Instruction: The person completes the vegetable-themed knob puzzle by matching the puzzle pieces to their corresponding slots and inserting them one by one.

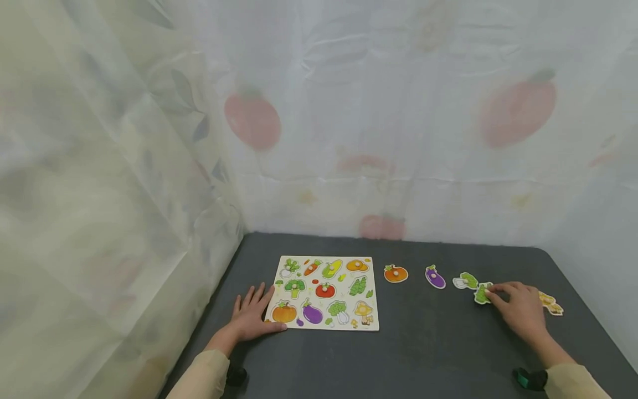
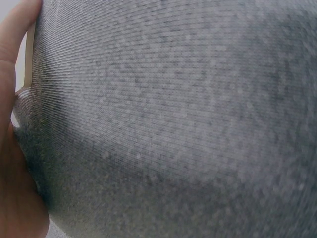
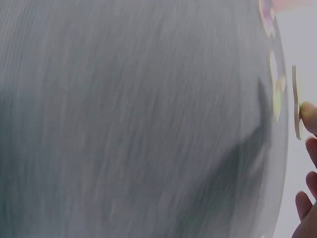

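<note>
One dark desk (image 1: 379,360) carries everything. At its left lies the board (image 1: 345,296), pale and printed with vegetables; only the left wrist view shows the thickness of its edge. The left hand (image 1: 253,317) has its fingers straight and spread at the board's left side, thumb by the near corner, gripping nothing. Well to the right, the right hand (image 1: 523,310) pinches the green piece (image 1: 482,294) in its fingertips, just beside the white-and-green piece (image 1: 467,281). The right wrist view alone turns the pinched piece edge-on; it seems raised, though blur leaves that uncertain. The head view shows the pumpkin (image 1: 396,274) and eggplant (image 1: 435,277) whole.
</note>
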`<state>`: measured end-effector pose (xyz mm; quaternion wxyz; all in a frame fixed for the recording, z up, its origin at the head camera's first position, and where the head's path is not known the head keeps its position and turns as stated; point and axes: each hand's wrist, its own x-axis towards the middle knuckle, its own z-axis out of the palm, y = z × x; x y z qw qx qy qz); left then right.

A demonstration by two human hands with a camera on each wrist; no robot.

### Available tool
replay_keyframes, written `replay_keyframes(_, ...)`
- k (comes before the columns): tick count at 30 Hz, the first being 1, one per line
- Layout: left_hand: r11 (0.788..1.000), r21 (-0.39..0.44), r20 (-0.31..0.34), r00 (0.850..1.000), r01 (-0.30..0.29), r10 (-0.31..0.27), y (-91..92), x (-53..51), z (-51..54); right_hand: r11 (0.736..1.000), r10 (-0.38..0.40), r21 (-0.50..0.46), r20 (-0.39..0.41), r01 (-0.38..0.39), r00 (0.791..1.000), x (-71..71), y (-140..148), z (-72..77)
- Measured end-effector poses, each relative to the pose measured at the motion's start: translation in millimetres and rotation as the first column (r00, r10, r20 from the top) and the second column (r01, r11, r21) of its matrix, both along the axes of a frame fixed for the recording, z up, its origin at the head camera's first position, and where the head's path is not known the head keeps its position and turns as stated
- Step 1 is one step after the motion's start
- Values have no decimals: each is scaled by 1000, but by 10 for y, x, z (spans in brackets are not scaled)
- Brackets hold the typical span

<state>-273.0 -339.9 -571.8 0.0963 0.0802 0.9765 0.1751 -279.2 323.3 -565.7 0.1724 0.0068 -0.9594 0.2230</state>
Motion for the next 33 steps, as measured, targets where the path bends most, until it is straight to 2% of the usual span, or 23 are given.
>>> replay_keyframes(8,1000,19,-15,1000,-1,1,-27,-5,-74,985,126,-109,-65,-132,990,-105,-527,142)
replay_keyframes(13,1000,1,7,1000,-2,2,-23,-7,-35,975,171,-126,-97,-182,981,-194,-842,169)
replay_keyframes(21,1000,-20,-5,1000,3,-3,-7,11,0,967,207,-140,-66,-215,976,-327,-1271,141)
replay_keyframes(30,997,70,-55,998,21,-17,-5,39,-11,952,270,-137,-31,-272,962,-431,-1763,55)
replay_keyframes(33,998,63,-60,998,22,-18,-9,36,-41,951,282,-128,-18,-282,959,-455,-1907,23)
